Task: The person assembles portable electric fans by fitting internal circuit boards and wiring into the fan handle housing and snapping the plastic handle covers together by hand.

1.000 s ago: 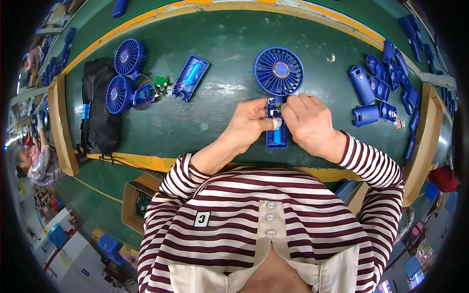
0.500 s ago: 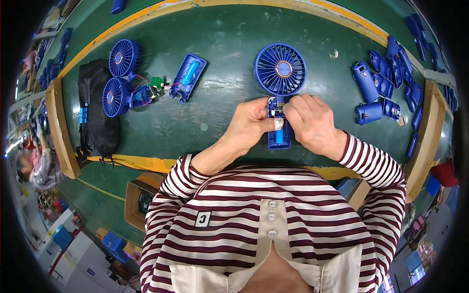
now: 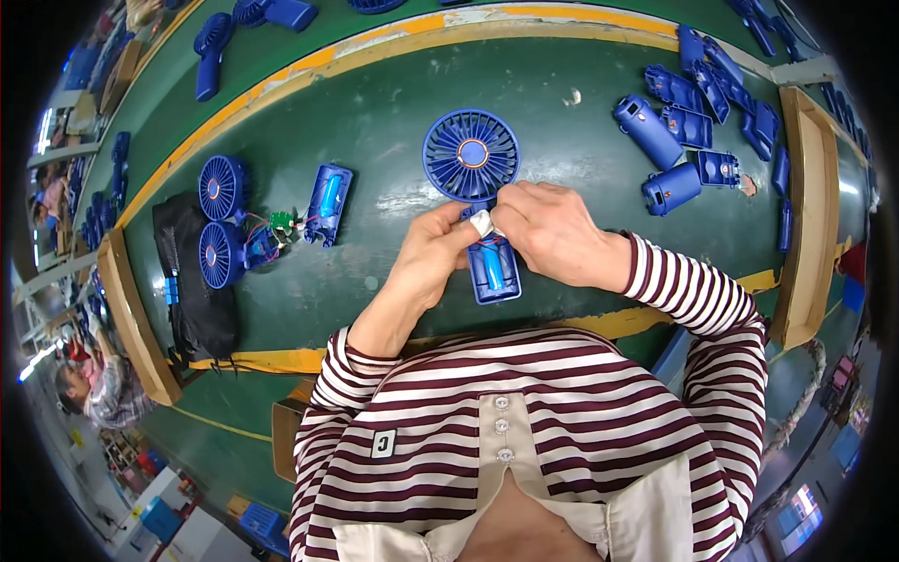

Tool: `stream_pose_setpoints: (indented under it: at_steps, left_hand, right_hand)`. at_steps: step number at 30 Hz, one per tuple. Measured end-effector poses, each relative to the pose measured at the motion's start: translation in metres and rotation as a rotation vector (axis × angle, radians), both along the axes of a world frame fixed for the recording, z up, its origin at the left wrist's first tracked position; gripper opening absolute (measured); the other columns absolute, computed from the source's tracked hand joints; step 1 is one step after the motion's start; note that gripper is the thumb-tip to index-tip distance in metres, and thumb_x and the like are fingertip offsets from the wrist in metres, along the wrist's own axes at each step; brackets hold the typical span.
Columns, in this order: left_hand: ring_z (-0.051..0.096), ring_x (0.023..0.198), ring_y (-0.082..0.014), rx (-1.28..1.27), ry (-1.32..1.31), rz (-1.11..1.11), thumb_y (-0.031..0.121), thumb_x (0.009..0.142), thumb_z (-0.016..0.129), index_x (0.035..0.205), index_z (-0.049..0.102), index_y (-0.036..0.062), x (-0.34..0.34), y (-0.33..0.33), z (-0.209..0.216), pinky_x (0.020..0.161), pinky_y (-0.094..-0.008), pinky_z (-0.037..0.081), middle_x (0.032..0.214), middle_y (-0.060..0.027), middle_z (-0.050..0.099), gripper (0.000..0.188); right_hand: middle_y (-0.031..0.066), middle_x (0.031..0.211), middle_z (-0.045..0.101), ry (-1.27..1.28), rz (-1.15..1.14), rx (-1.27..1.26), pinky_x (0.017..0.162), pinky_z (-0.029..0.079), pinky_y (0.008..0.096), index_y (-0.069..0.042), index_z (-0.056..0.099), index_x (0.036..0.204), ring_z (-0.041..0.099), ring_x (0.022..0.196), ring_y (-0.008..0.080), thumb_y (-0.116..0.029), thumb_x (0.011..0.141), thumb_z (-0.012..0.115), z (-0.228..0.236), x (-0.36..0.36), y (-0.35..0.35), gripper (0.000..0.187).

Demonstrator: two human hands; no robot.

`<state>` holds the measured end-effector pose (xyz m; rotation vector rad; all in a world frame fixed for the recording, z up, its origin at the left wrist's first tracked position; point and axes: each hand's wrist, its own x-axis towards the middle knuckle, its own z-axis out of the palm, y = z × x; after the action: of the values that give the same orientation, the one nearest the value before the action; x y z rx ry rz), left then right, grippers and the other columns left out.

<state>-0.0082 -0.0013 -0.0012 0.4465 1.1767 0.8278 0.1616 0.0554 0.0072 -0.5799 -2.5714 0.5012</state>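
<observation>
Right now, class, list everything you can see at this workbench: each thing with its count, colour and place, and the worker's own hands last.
Handheld fan: one, blue, centre of bench, handle open with a blue cell inside, under both hands.
White piece: one, pinched between the fingertips at the fan's neck.
Fan heads: two, blue, left of bench, wired to a small green board.
Open handle half: one, blue, beside those heads.
Handle shells: a pile, blue, upper right.
Black bag: one, far left.
Bench: green, yellow-edged.
Left hand: on fan's neck.
Right hand: on fan's neck.
</observation>
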Motion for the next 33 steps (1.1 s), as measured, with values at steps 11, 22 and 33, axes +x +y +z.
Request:
stream_pose_setpoints:
  at_steps: [11,22,33]
  left_hand:
    - [0.054,0.073,-0.0057,0.367,0.255,0.123,0.001,0.084,0.055,0.102,0.056,-0.0036,-0.001,-0.001,-0.004,0.067,-0.0197,0.042,0.085,-0.0021,0.061,0.019]
    - [0.051,0.072,-0.0058,0.588,0.443,0.100,0.006,0.084,0.059,0.104,0.056,-0.0027,0.003,-0.009,-0.001,0.066,-0.0195,0.041,0.085,-0.0018,0.060,0.022]
    - [0.056,0.083,-0.0098,0.675,0.376,0.178,0.006,0.084,0.060,0.107,0.056,-0.0027,0.007,-0.007,0.005,0.074,-0.0223,0.044,0.098,-0.0076,0.062,0.025]
  right_hand:
    - [0.0073,0.071,0.058,0.164,-0.364,-0.981,0.056,0.045,0.0251,0.003,0.059,0.095,0.058,0.063,0.0140,-0.008,0.084,0.052,-0.006,0.014,0.020,0.017]
    - [0.0069,0.060,0.058,0.062,-0.264,-1.438,0.043,0.044,0.0238,0.002,0.060,0.073,0.055,0.048,0.0113,-0.009,0.077,0.054,0.007,0.000,0.021,0.012]
    - [0.0091,0.050,0.054,-0.017,-0.409,-1.320,0.040,0.042,0.0280,0.002,0.056,0.057,0.055,0.042,0.0172,-0.015,0.073,0.058,0.025,-0.010,0.009,0.022]
